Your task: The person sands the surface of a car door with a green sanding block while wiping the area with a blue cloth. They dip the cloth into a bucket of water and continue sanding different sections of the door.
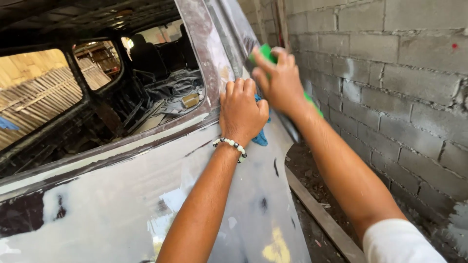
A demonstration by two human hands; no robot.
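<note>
While left hand (241,114) bunches blue cloth (261,136), right hand (280,80) presses green block (265,52).

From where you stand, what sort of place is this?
Probably a rough car body repair shed. A stripped vehicle body patched with pale filler, its gutted interior showing through the window, stands by a bare block wall, over a dirt floor.

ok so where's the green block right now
In the head view the green block is under the right hand, pressed to the car pillar beside the block wall, just above the left hand.
</note>
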